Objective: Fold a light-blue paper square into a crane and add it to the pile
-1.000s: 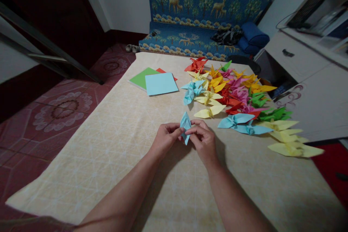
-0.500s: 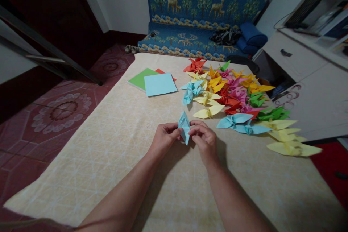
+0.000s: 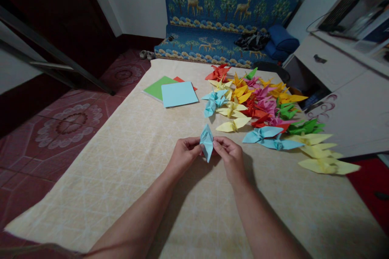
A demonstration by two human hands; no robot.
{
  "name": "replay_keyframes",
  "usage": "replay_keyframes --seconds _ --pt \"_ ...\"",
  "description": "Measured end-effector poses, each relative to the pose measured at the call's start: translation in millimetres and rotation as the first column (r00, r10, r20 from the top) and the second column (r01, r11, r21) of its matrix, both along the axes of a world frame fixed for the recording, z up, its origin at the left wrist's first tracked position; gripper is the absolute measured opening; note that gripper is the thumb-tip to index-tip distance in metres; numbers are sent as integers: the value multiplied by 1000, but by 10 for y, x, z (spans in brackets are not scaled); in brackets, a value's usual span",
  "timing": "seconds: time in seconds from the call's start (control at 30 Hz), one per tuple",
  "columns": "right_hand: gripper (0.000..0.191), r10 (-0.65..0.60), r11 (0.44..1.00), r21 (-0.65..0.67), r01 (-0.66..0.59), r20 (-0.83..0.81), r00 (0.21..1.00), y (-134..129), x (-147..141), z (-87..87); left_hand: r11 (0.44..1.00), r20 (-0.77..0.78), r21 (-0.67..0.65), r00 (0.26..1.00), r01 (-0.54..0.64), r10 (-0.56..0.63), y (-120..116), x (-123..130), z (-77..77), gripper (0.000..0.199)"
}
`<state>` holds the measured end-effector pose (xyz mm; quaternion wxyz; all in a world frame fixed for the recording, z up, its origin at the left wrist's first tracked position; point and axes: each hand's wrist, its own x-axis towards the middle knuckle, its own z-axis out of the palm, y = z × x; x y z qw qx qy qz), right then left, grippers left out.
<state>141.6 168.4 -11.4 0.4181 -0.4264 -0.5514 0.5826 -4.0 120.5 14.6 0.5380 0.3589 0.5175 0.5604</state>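
Observation:
A light blue folded paper, diamond-shaped and upright, is held between my two hands above the table. My left hand pinches its left edge, with the thumb on the front. On the opposite edge, my right hand grips it between thumb and fingers. Beyond my hands lies a stack of square sheets, with a light blue sheet over a green sheet and a red one. Many folded paper cranes in several colours spread across the right side.
The table has a cream patterned cloth. Behind it stands a blue sofa with deer patterns. A white cabinet is at the right, and a metal ladder-like frame at the left.
My right thumb and fingers have shifted and closed against the paper's right edge. The folded paper has moved very slightly to the right; my left hand has hardly moved.

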Motion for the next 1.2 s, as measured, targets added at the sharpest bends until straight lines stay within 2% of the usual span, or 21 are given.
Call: replay_keyframes --seconds 0.17,0.37,0.53,0.87,1.03,1.2 --pt "25 -12 1000 -10 12 1 1000 19 0 -20 1000 -17 -3 1000 -3 3 1 0 10 16" --pt "22 -23 999 45 21 31 999 22 -7 -19 1000 -56 8 998 16 -16 -12 -15 -10 21" --pt "18 -54 996 78 49 57 997 0 -29 20 1000 -26 -1 999 30 -30 -8 -3 -61 24" --pt "14 -94 987 142 77 116 989 -55 -60 6 993 -70 18 991 117 -116 -5 -5 -126 32" --pt "18 -114 988 116 102 102 988 -53 -75 -6 989 -114 33 984 145 -140 12 -19 -171 35" --pt "18 -74 993 94 66 85 994 -22 -74 -30 989 -33 28 989 143 -142 18 -32 -174 39"
